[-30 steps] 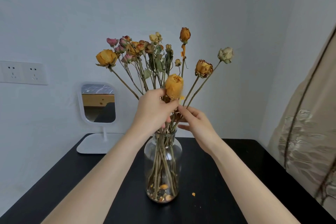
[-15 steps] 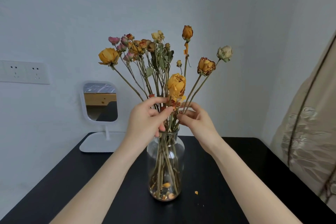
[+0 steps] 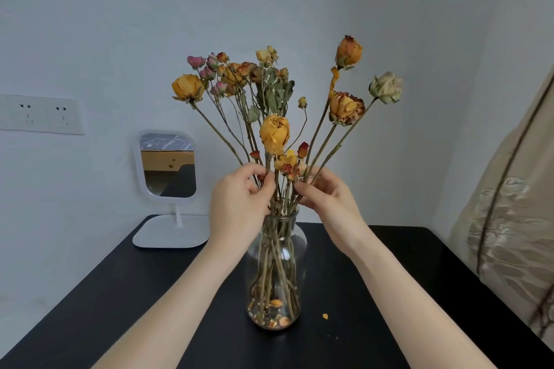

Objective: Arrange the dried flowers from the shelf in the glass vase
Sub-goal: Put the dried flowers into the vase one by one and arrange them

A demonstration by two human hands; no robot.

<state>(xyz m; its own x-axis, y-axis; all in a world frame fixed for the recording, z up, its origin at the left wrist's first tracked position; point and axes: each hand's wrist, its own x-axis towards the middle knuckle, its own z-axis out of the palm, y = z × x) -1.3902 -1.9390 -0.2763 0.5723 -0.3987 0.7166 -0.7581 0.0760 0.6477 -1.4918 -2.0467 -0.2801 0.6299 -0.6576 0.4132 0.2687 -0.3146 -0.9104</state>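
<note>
A clear glass vase [image 3: 277, 252] stands on the black table [image 3: 120, 293], with fallen petals at its bottom. Several dried roses [image 3: 236, 72], yellow, orange, pink and pale green, fan out of its neck. My left hand [image 3: 236, 207] pinches the stem of a short yellow rose [image 3: 274, 133] just above the rim. My right hand [image 3: 328, 204] pinches the stems on the right side of the bunch, which carry an orange rose [image 3: 346, 108] and the pale green one [image 3: 386, 87].
A white stand mirror [image 3: 168, 165] sits at the table's back left, below a wall socket [image 3: 42, 114]. One loose petal [image 3: 325, 316] lies on the table right of the vase. A patterned beige curtain [image 3: 509, 219] hangs at the right.
My left hand slid down from the yellow rose's head to its stem. The right-hand stems have spread outward to the right, and the yellow rose now stands clear of my fingers.
</note>
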